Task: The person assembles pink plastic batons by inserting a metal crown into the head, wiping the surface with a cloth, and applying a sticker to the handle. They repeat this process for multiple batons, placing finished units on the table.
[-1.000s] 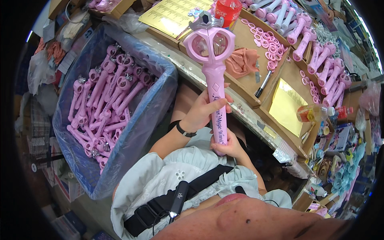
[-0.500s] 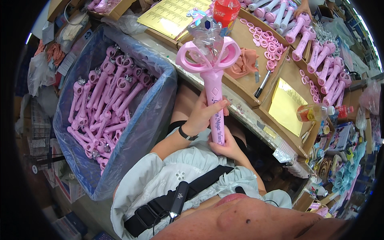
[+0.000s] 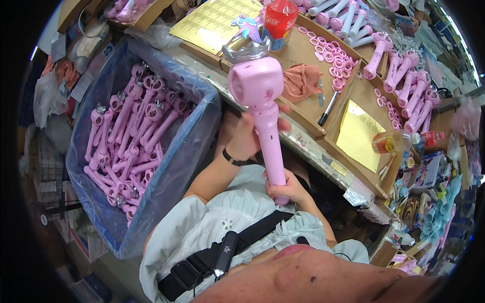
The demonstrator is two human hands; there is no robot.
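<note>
Upright in front of me stands a pink toy wand with a rounded, hollow head and a silvery clear crown on top. My right hand is closed around the lower end of its handle. Beside the upper handle, my left hand has its fingers apart, slightly blurred, some passing behind the wand; whether they touch it is hard to tell. To the left, a large bin lined with blue plastic holds many similar pink wands.
On the workbench, cardboard trays hold pink rings, an orange cloth, a black marker and a yellow printed sheet. A red container and a drink bottle stand there too. More wands lie far right.
The wand has been turned about its length, so its plain side now faces up instead of the lettered side. My left hand has loosened from the handle; the right still grips it.
</note>
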